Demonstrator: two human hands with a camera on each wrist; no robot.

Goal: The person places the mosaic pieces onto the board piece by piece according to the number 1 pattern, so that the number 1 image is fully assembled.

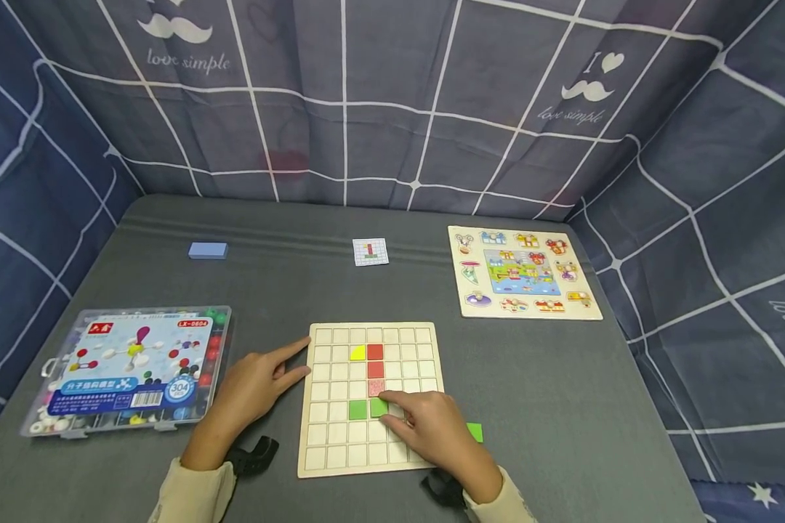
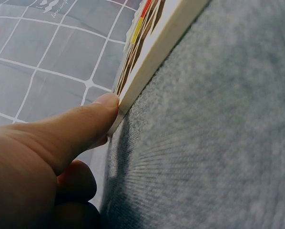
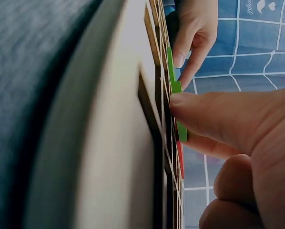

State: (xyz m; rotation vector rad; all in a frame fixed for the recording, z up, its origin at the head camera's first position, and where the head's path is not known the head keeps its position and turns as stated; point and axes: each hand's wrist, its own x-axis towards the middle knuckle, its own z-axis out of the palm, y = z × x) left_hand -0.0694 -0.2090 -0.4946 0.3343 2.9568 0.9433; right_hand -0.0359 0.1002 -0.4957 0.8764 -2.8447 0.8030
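Observation:
A square wooden grid board [image 1: 320,436] lies on the table. In its cells are a yellow quarter-round piece [image 1: 357,353], red squares [image 1: 375,370], a pinkish-red square [image 1: 376,388] and a green square [image 1: 357,410]. My right hand [image 1: 425,428] pinches another green square tile [image 1: 376,407] between thumb and index finger, beside the first green one; the right wrist view shows this tile [image 3: 182,131] slightly tilted at the board's surface. With extended thumb and index fingertips, my left hand [image 1: 251,385] touches the board's left edge; its other fingers are bent.
A loose green piece [image 1: 474,432] lies right of the board, partly behind my right hand. A small pattern card [image 1: 370,252] lies beyond the board, a blue block [image 1: 208,250] farther left. A clear case of molecule-model parts [image 1: 131,370] sits left, a picture puzzle board [image 1: 526,272] back right.

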